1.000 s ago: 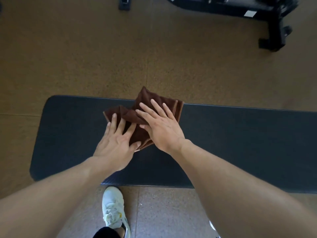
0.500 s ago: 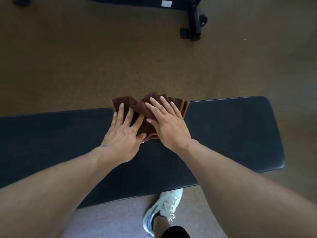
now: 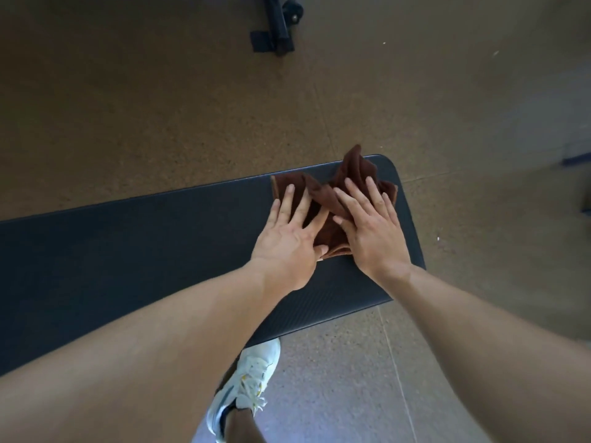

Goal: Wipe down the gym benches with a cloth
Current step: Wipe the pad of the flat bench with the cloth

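A black padded gym bench (image 3: 134,251) runs across the head view, its rounded right end near the frame's right. A crumpled brown cloth (image 3: 348,177) lies on that right end, one fold sticking up past the far edge. My left hand (image 3: 291,235) presses flat on the cloth's left part with fingers spread. Beside it, my right hand (image 3: 371,225) presses flat on the cloth's right part, fingers straight. The middle of the cloth is hidden under both palms.
The floor is brown cork-like matting. A black equipment foot with a wheel (image 3: 278,27) stands at the top. My white shoe (image 3: 246,388) is on the floor just in front of the bench. A dark object (image 3: 579,158) sits at the right edge.
Both hands have slid the cloth along the bench from near its left end to its right end. The cloth has bunched up more between the hands.
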### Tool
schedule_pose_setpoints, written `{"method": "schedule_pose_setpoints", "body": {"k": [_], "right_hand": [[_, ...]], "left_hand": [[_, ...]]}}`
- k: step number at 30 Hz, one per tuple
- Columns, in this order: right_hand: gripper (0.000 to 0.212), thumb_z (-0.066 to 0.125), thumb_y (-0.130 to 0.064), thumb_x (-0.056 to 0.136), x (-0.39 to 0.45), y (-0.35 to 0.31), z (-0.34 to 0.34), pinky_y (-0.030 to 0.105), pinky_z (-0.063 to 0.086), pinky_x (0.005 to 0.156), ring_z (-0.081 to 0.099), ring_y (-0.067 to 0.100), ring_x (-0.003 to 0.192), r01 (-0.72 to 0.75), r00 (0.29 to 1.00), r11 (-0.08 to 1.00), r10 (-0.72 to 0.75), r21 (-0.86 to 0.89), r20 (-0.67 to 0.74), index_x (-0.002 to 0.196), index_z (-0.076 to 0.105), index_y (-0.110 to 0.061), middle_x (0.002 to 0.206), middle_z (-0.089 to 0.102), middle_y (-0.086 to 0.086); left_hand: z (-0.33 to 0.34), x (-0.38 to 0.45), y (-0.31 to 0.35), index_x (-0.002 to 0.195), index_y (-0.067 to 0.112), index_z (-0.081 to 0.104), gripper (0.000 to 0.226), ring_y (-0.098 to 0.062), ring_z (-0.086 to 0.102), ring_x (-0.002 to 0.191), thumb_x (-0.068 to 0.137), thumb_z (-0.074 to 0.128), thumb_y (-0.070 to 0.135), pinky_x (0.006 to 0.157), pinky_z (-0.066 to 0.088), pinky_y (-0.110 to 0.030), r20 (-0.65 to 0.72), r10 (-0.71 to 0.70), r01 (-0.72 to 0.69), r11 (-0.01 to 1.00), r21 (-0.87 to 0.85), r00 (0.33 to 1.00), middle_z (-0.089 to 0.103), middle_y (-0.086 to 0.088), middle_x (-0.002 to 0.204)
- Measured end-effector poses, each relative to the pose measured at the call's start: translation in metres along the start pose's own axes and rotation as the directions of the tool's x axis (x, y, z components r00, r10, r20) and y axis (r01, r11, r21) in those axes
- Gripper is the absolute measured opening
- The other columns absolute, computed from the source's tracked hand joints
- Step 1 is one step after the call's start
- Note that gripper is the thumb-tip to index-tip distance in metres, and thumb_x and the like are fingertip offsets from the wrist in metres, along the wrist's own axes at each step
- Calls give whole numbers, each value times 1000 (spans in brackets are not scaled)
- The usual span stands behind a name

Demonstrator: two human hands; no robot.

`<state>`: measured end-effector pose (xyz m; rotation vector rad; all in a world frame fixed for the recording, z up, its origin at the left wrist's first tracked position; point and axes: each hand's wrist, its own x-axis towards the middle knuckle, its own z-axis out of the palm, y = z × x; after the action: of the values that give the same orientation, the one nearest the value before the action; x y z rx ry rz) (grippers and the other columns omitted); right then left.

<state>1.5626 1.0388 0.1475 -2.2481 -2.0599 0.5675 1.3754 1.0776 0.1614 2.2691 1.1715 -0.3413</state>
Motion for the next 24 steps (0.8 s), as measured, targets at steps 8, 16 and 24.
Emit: {"method": "schedule_pose_setpoints", "body": {"k": [8,16,24], "right_hand": [[48,48,-29,108,-117,-51,44,50,9,131,15,16,162,-430,875,877,463,214,-140,155,44,-37,169,35,-11],[45,54,-21,105,-159,-213,95,45,12,131,25,17,159,-263,955,925,289,274,-61,148,55,-32,164,43,-12],[37,50,-27,108,-175,-385,93,37,40,117,51,18,142,-97,898,927,-76,362,434,142,58,-40,147,62,-12]], "left_hand": [[49,-81,40,163,21,-9,72,-24,-27,155,105,33,20,128,-8,-43,42,1,2,997,-76,999,-24,-1,170],[90,-230,-69,165,21,10,69,-24,-8,159,97,17,26,127,-10,-43,-83,-198,196,980,-34,977,-2,-4,173],[99,-381,-178,157,22,38,65,-28,24,156,93,37,20,129,7,-41,93,-521,504,742,-442,848,35,0,165]]}}
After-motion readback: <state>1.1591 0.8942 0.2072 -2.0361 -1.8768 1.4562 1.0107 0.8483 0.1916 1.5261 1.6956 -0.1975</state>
